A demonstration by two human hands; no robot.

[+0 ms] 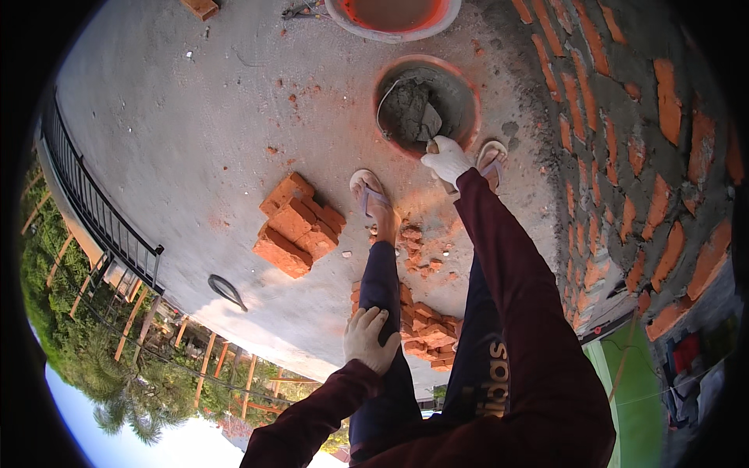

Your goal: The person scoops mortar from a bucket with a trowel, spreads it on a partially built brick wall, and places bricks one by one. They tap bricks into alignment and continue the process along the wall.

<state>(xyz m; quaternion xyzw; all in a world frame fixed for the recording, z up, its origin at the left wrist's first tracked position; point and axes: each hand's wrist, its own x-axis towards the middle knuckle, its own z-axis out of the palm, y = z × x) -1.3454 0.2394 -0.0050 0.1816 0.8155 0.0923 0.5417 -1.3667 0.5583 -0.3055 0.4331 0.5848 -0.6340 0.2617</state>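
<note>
The right hand [447, 160] grips a trowel [431, 123], fingers curled around the handle and mostly hiding it; the blade sits in grey mortar [406, 103] inside a bucket [468, 117]. The left hand [371, 340], fingers slightly parted, touches the left leg [380, 285], near stacked bricks [292, 226]

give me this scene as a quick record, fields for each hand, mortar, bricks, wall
right hand: gloved, holding a trowel
left hand: gloved, resting on left leg
mortar: grey, inside a round basin
bricks: small stack on the ground, left of the feet
wall: brick with grey mortar, at right
</note>
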